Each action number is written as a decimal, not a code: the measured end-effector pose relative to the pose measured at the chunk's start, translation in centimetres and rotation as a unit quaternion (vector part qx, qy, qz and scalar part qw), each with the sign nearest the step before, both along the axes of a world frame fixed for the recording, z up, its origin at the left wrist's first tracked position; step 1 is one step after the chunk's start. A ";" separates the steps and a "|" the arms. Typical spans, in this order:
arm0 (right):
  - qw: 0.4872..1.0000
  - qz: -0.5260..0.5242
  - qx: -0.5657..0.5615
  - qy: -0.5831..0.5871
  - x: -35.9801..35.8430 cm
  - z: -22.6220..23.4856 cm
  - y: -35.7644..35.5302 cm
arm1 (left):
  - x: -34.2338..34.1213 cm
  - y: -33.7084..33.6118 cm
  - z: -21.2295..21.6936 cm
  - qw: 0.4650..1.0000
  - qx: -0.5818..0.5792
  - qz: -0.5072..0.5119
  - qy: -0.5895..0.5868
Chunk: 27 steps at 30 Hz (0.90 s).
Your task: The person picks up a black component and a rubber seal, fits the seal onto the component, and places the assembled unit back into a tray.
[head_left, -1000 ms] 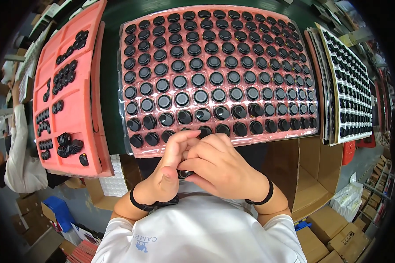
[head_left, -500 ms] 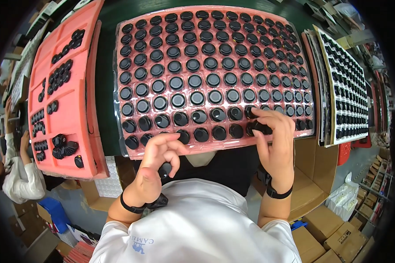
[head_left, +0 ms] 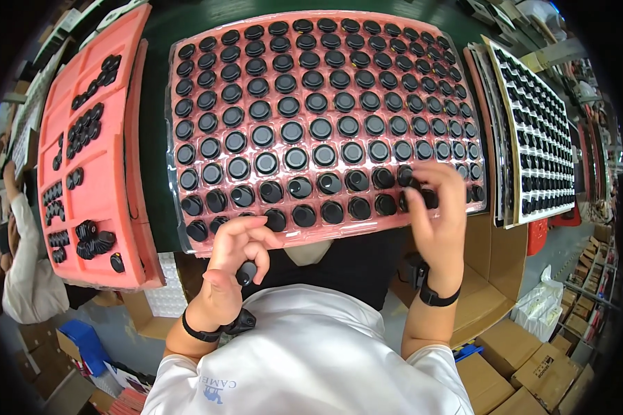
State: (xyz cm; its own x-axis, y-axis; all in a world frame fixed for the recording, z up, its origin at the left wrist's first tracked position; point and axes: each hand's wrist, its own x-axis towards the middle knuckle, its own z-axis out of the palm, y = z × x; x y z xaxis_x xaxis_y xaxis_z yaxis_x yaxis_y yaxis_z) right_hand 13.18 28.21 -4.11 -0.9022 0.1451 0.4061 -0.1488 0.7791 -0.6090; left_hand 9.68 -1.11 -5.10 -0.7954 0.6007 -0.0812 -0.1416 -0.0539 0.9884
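Several rows of black round parts (head_left: 295, 159) sit in the pockets of a clear plastic tray with pink beneath (head_left: 311, 236). Most show flat grey-black tops; some in the near rows look glossier. My right hand (head_left: 441, 218) reaches over the near right side, thumb and forefinger closed on a black round part (head_left: 405, 176) at the tray. My left hand (head_left: 230, 259) is palm-up at the near left edge, with curled fingers around another black round part (head_left: 246, 272) that has a shiny end. Its forefinger stretches toward the near row.
To the left lies a pink foam tray (head_left: 104, 166) with clusters of black parts. On the right stands a stack with a white tray (head_left: 516, 159) of black parts. Cardboard boxes (head_left: 502, 256) are beside and below me. A person in white (head_left: 31, 277) sits far left.
My right thumb and forefinger have drawn together, shifting slightly rightward along the near rows onto a part. My left hand still holds its part. The whole view has shifted slightly.
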 end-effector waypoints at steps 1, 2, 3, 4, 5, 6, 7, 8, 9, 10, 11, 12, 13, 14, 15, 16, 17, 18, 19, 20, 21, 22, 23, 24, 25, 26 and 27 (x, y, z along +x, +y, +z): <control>0.999 -0.032 0.022 -0.019 -0.2 0.0 0.6 | 0.0 0.0 0.0 1.000 -0.001 0.001 -0.002; 0.996 -0.066 0.044 -0.037 -0.3 0.0 1.2 | 0.0 0.1 0.0 1.000 -0.002 0.000 -0.003; 0.991 -0.099 0.066 -0.055 -0.5 -0.1 1.5 | 0.0 0.1 0.0 1.000 -0.002 0.000 -0.004; 0.991 -0.100 0.066 -0.055 -0.7 -0.1 1.7 | 0.0 0.1 0.0 1.000 -0.002 0.000 -0.004; 0.990 -0.080 0.100 -0.054 -0.9 -0.2 1.8 | 0.1 0.1 0.0 1.000 -0.005 -0.002 -0.006; 0.988 -0.060 0.134 -0.052 -1.0 -0.2 1.9 | 0.1 0.1 0.1 1.000 -0.008 -0.005 -0.007; 0.984 -0.038 0.166 -0.051 -1.1 -0.3 1.9 | 0.1 0.0 0.1 1.000 -0.012 -0.005 -0.009; 0.984 -0.037 0.165 -0.050 -1.2 -0.3 1.9 | 0.1 0.0 0.1 1.000 -0.013 -0.004 -0.009; 0.982 -0.035 0.178 -0.053 -1.2 -0.1 1.8 | 0.1 0.0 0.0 1.000 -0.008 -0.004 -0.004; 0.979 -0.034 0.191 -0.056 -1.2 0.1 1.7 | 0.1 0.0 0.0 1.000 -0.002 -0.004 0.000; 0.977 -0.033 0.203 -0.058 -1.1 0.3 1.5 | 0.1 0.0 0.0 1.000 0.003 -0.004 0.005; 0.977 -0.031 0.202 -0.058 -1.0 0.6 1.3 | 0.1 0.0 0.1 1.000 0.002 -0.002 0.005; 0.987 -0.028 0.153 -0.041 -0.8 1.0 1.0 | 0.1 0.0 0.0 1.000 0.015 0.000 0.001; 0.994 -0.025 0.104 -0.025 -0.6 1.3 0.6 | 0.1 0.0 0.1 1.000 0.029 0.003 -0.003; 0.998 -0.021 0.053 -0.009 -0.3 1.7 0.2 | 0.1 0.0 0.1 0.999 0.041 0.006 -0.007; 0.999 -0.019 0.050 -0.009 -0.1 2.1 -0.6 | 0.1 0.1 0.2 0.999 0.038 0.009 -0.006; 0.998 0.059 -0.015 -0.008 0.1 2.6 -1.7 | 0.0 0.4 0.2 0.999 0.033 -0.010 0.013; 0.987 0.137 -0.080 -0.007 0.2 2.8 -2.8 | 0.0 0.6 0.2 0.999 0.027 -0.028 0.033; 0.987 0.138 -0.082 -0.006 0.2 2.7 -3.7 | 0.0 0.9 0.2 0.997 0.022 -0.048 0.052; 0.973 0.207 -0.103 -0.006 0.2 2.4 -4.7 | 0.1 1.2 0.4 0.997 0.019 -0.046 0.052; 0.953 0.276 -0.123 -0.006 0.2 2.2 -5.4 | 0.1 1.4 0.6 0.997 0.020 -0.057 0.049; 0.952 0.278 -0.125 -0.004 0.2 1.9 -6.0 | 0.1 1.6 0.8 0.996 0.021 -0.069 0.045; 0.952 0.284 -0.115 0.012 0.2 1.5 -6.6 | 0.1 1.6 0.9 0.996 0.021 -0.080 0.041; 0.951 0.290 -0.104 0.029 0.2 1.2 -7.1 | 0.0 1.4 0.9 0.996 0.019 -0.078 0.042; 0.949 0.296 -0.094 0.046 0.2 1.0 -7.4 | -0.1 1.1 0.7 0.995 0.026 -0.085 0.047; 0.949 0.297 -0.096 0.047 0.1 0.9 -7.4 | -0.2 0.7 0.4 0.994 0.033 -0.092 0.053; 0.942 0.313 -0.112 0.043 -0.1 0.8 -7.4 | -0.2 0.5 0.4 0.993 0.040 -0.099 0.058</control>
State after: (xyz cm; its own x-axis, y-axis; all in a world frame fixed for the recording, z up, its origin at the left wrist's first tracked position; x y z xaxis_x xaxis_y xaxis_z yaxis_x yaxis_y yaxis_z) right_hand 13.05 20.85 -3.27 -0.8047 -0.3144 0.5036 -0.5927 0.3754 -0.7126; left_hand 9.53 -0.64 -4.71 -0.6617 0.7475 0.0586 -0.0423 -0.1152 0.9924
